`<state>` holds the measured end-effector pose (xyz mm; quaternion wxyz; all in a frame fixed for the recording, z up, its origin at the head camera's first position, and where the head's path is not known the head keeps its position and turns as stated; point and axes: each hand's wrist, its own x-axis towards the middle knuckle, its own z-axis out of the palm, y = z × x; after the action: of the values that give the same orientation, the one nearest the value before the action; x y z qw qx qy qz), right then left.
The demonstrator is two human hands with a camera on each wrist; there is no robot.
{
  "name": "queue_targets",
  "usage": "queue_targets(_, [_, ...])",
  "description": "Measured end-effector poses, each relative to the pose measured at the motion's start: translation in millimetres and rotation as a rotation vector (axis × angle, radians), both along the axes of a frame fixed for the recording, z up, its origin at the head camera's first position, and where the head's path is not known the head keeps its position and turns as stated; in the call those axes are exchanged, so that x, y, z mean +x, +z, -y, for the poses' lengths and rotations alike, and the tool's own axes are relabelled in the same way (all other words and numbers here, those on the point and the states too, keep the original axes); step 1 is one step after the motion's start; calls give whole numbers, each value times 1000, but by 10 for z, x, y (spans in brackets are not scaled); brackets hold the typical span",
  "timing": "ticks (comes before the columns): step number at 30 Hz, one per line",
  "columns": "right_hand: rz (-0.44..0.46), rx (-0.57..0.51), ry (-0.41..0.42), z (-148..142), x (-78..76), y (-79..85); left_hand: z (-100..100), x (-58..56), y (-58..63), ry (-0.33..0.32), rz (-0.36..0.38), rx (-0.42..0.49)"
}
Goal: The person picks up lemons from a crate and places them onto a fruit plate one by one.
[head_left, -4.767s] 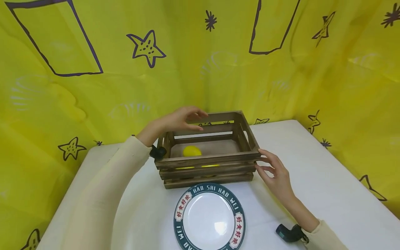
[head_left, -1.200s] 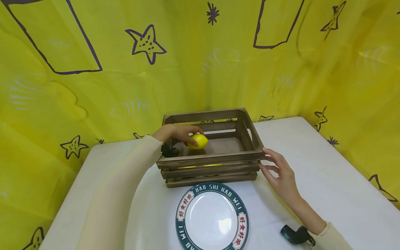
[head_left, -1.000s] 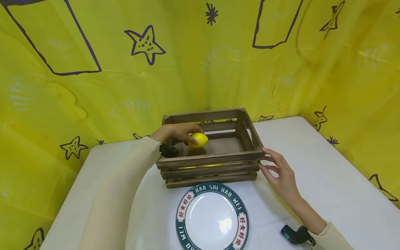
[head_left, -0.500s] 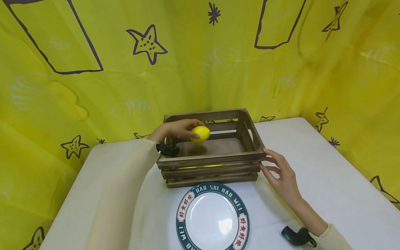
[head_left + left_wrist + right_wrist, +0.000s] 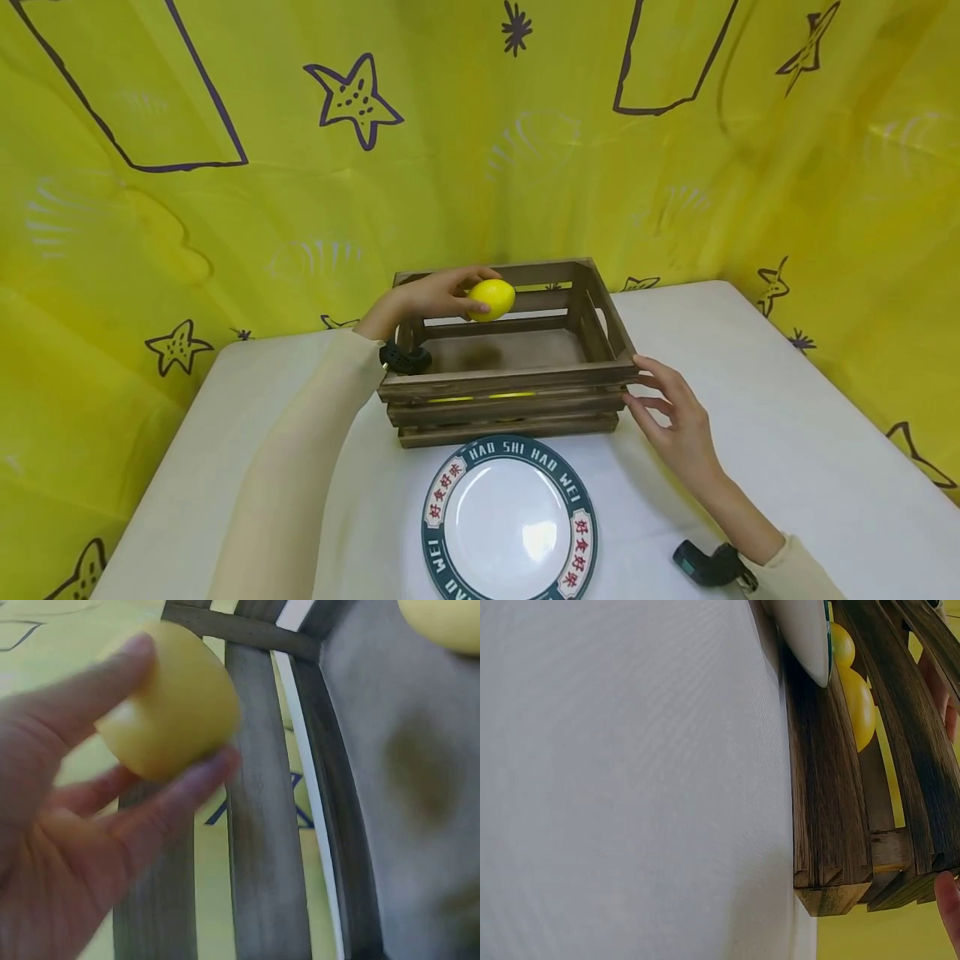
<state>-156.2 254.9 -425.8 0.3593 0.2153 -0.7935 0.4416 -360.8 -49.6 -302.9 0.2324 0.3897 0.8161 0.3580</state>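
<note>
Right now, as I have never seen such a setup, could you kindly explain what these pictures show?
There is no robot here, only a person working bare-handed. The head view looks forward and down from a camera worn on the head; each wrist view comes from a camera worn on that wrist. On the white table stands a crate, with a plate in front of it. The left hand holds a lemon, clear of the crate's floor. The right hand touches the crate's near right corner. In the right wrist view, two more lemons show between the slats.
</note>
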Motion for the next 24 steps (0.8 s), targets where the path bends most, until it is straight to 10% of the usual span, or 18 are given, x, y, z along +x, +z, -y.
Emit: queue_targets(24, [0, 12, -32, 28, 17, 13, -101, 93, 243, 60, -122, 140])
